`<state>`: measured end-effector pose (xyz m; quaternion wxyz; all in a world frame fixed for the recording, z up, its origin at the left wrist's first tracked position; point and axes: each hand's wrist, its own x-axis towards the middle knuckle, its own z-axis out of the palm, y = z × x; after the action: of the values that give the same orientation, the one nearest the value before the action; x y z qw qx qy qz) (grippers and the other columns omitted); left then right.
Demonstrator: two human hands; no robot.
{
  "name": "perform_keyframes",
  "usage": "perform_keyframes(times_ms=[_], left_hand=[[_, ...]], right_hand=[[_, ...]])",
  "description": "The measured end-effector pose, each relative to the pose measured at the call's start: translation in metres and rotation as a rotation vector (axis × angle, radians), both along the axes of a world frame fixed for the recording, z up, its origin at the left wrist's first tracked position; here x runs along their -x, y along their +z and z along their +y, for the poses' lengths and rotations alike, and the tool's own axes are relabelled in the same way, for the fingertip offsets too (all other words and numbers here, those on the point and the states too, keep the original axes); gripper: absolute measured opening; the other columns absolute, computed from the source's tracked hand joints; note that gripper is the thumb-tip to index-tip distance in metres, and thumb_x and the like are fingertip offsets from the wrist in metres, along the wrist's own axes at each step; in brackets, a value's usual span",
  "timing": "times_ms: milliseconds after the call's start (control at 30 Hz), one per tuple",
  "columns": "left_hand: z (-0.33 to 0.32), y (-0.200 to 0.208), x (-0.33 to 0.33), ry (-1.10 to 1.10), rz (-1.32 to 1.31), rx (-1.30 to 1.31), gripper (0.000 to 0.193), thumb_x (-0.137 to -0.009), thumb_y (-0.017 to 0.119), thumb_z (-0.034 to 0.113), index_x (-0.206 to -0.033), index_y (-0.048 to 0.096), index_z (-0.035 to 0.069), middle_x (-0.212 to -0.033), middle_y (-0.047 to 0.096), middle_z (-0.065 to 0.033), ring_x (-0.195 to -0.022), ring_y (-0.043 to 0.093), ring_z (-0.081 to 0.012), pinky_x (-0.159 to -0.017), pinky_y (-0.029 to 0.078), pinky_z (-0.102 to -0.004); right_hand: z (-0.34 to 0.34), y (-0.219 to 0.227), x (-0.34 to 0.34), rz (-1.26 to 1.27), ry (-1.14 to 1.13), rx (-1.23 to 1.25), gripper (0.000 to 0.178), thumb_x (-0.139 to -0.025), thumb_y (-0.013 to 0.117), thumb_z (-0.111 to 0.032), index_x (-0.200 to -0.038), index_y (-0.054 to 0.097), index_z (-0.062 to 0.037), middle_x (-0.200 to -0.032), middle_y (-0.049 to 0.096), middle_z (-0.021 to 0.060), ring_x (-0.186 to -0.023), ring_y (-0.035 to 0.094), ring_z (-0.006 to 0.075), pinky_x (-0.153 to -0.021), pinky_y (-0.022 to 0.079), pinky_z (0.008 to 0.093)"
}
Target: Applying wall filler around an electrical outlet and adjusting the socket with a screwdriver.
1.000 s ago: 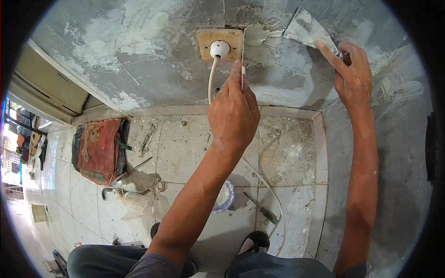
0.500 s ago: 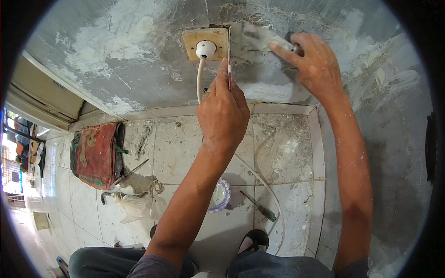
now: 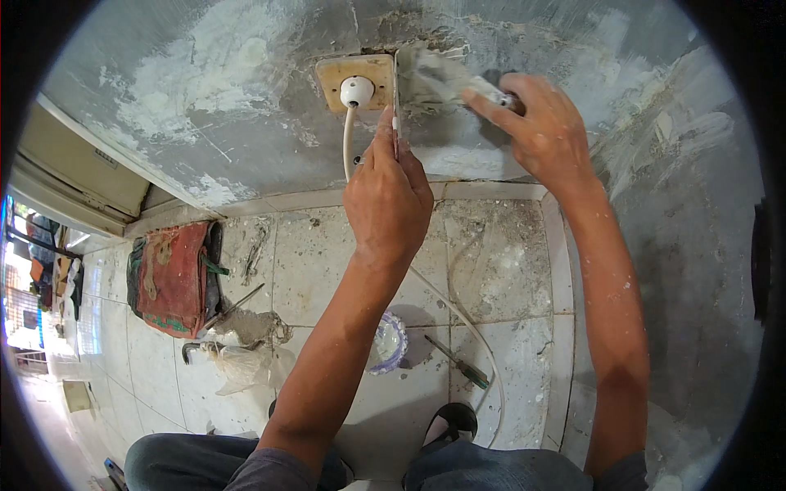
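A yellowed square socket plate (image 3: 334, 75) sits on the grey, patchy wall, with a round white plug (image 3: 356, 91) in its middle and a pale cable (image 3: 349, 143) hanging from it. My left hand (image 3: 388, 200) pinches a thin flat blade (image 3: 397, 86), seen edge-on, upright along the plate's right edge. To the right, my right hand (image 3: 550, 131) grips a putty knife (image 3: 491, 88). Its blade, smeared by motion, lies against the wall over whitish filler (image 3: 438, 74) beside the upright blade.
On the tiled floor lie a red cloth bag (image 3: 173, 278), a clear plastic bag (image 3: 246, 364) and a screwdriver (image 3: 458, 364). A small tub (image 3: 399, 353) with a lilac rim, holding pale paste, stands partly behind my left forearm. A loose cable (image 3: 479, 344) curves across the tiles.
My right hand and the putty knife have shifted slightly left and down along the wall. My left hand still holds the thin blade by the plate. The whole view has moved a little.
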<state>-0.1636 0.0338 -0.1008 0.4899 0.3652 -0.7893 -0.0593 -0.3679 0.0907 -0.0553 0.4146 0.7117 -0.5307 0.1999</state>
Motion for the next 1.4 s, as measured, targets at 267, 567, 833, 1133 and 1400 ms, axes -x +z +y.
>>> perform_keyframes(times_ms=[267,567,833,1133,1400], left_hand=[[0.001,0.002,0.0,-0.002,-0.005,-0.016,0.039,-0.09,0.051,0.008,-0.127,0.05,-0.003,-0.084,0.065,-0.021,-0.067,0.064,-0.0342,-0.057,0.05,-0.0426],[-0.001,-0.002,0.001,-0.015,0.008,-0.019,0.038,-0.091,0.051,0.008,-0.128,0.05,-0.002,-0.084,0.065,-0.0192,-0.067,0.064,-0.0331,-0.057,0.05,-0.0426],[0.0,-0.002,0.0,0.012,-0.006,-0.014,0.038,-0.091,0.049,0.009,-0.128,0.05,-0.002,-0.083,0.065,-0.0192,-0.067,0.064,-0.0334,-0.057,0.049,-0.0433],[0.0,0.0,0.002,0.01,0.013,0.027,0.037,-0.092,0.049,0.009,-0.127,0.05,-0.002,-0.083,0.065,-0.02,-0.066,0.064,-0.0335,-0.056,0.049,-0.0428],[0.0,-0.002,0.001,-0.002,-0.011,-0.017,0.037,-0.091,0.05,0.008,-0.127,0.05,-0.002,-0.083,0.065,-0.0189,-0.065,0.063,-0.0318,-0.055,0.049,-0.0422]], right_hand=[[-0.012,0.001,0.003,0.069,-0.039,-0.012,0.053,-0.075,0.064,-0.005,-0.12,0.064,-0.0328,-0.1,0.057,0.0003,-0.089,0.058,0.0212,-0.074,0.048,0.0347],[-0.014,-0.006,-0.003,0.095,-0.033,-0.029,0.051,-0.073,0.064,-0.002,-0.117,0.066,-0.0285,-0.1,0.057,0.0009,-0.089,0.057,0.0203,-0.074,0.048,0.0333],[-0.005,-0.009,0.006,0.059,-0.047,-0.031,0.055,-0.073,0.064,0.0,-0.119,0.064,-0.0295,-0.102,0.058,0.0022,-0.09,0.058,0.0209,-0.074,0.048,0.0339],[0.029,-0.016,0.032,-0.009,-0.148,-0.049,0.063,-0.074,0.06,0.006,-0.122,0.062,-0.0339,-0.099,0.06,0.0031,-0.086,0.058,0.0218,-0.072,0.047,0.0347],[-0.002,-0.011,0.013,0.029,-0.03,0.011,0.059,-0.075,0.061,0.003,-0.122,0.063,-0.0325,-0.1,0.06,0.0032,-0.087,0.059,0.0213,-0.073,0.049,0.0341]])
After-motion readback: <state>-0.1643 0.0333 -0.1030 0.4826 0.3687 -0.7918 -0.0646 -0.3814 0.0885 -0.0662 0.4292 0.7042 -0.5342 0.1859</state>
